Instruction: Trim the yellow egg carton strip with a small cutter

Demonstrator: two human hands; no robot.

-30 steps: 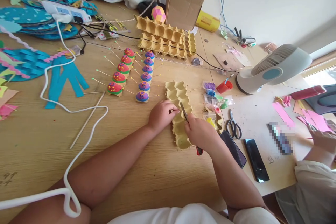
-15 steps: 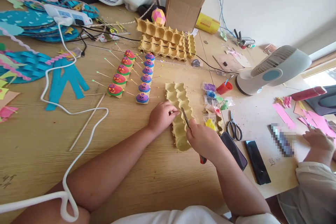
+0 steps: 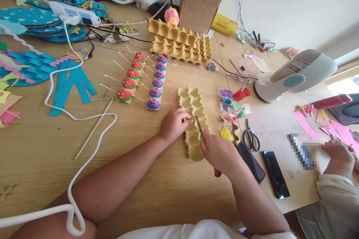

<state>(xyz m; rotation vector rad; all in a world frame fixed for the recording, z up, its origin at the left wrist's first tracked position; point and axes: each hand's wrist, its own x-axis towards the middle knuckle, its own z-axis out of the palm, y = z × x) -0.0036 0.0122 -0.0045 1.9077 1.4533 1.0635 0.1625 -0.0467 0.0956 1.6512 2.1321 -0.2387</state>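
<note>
A pale yellow egg carton point(image 3: 193, 145) lies lengthwise on the wooden table in front of me. My left hand point(image 3: 175, 123) is closed at its left edge, thumb and fingers pinched together at the carton's middle; whatever is between them is too small to name. From the right, my right hand point(image 3: 217, 149) grips a tool point(image 3: 199, 127) with a thin dark metal end over the carton and a red and black handle end below the palm. Beyond my left hand stand two rows of painted carton cups, one red and green point(image 3: 128, 83), one purple and blue point(image 3: 157, 83).
Scissors point(image 3: 251, 136), a phone point(image 3: 252, 164) and a black case point(image 3: 275, 174) lie to the right, near clay bags point(image 3: 226, 132). A white fan point(image 3: 294, 76) stands behind. A white cable point(image 3: 98, 145) crosses the left side. Another person's hand point(image 3: 338, 153) is at far right.
The view has shifted slightly, so most things appear a little further right. My hands keep almost the same pose at the carton. The other person's hands at far right have moved slightly.
</note>
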